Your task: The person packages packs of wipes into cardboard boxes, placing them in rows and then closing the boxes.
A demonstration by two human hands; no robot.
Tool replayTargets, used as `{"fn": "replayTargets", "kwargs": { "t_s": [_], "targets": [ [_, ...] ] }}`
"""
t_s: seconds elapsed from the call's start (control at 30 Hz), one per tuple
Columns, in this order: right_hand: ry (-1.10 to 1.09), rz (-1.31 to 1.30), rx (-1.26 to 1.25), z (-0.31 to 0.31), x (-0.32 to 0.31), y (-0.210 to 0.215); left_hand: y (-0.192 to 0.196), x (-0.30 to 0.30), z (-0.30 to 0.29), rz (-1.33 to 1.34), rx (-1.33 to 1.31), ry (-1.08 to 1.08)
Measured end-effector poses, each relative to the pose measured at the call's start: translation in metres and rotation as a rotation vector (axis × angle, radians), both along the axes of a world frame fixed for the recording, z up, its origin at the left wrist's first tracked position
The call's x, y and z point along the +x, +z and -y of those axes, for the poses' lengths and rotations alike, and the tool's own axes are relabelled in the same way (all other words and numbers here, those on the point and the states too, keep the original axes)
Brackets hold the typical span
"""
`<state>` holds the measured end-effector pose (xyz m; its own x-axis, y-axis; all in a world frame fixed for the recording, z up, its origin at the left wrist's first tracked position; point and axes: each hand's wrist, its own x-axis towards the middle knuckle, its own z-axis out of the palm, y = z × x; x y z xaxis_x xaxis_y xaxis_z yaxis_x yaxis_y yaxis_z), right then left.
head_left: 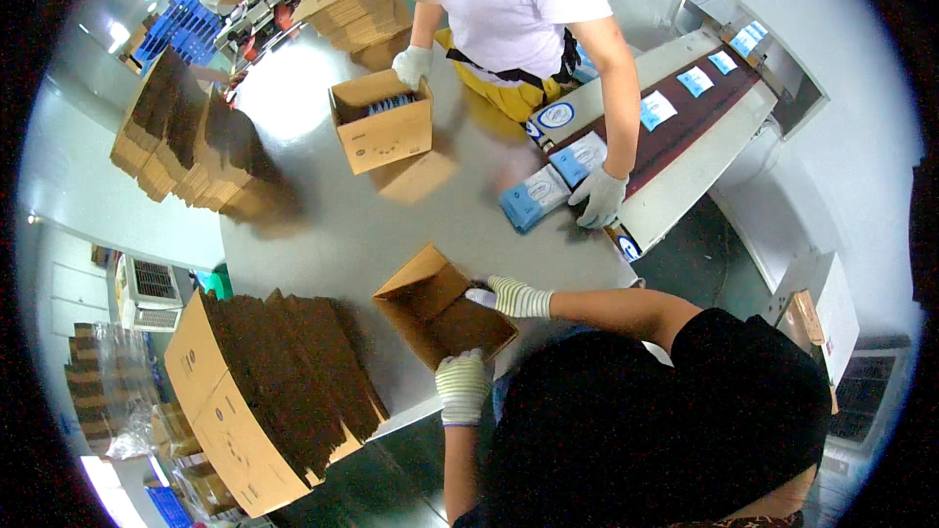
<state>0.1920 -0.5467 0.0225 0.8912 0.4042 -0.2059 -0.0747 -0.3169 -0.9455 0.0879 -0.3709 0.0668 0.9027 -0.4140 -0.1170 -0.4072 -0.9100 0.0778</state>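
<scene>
An open cardboard box [437,308] is between my two gloved hands at the near edge of the grey table, its bare brown inside facing up. My left hand [463,388], in a striped knit glove, is closed over the box's near rim. My right hand [514,297], in a matching glove, grips the right side of the rim, with fingers reaching over the edge. Whether the box rests fully on the table I cannot tell.
Flattened cartons [279,381] are stacked at left, with another stack [191,147] beyond. Across the grey table [323,254], a co-worker touches blue-and-white packets [535,198] at a conveyor [675,127] and holds a partly filled box [386,137].
</scene>
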Motion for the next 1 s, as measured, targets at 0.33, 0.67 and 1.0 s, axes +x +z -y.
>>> {"fn": "replayTargets", "kwargs": {
  "t_s": [0.33,0.67,1.0],
  "targets": [
    [0.113,0.093,-0.051,0.009,0.017,-0.01,0.011,0.0,0.019,0.006,0.013,0.143],
    [0.163,0.027,-0.196,0.011,0.014,0.012,0.013,-0.015,0.038,0.032,0.063,0.194],
    [-0.054,-0.124,-0.083,0.027,-0.044,0.018,0.026,-0.03,0.023,-0.056,0.159,-0.061]
  ]
}}
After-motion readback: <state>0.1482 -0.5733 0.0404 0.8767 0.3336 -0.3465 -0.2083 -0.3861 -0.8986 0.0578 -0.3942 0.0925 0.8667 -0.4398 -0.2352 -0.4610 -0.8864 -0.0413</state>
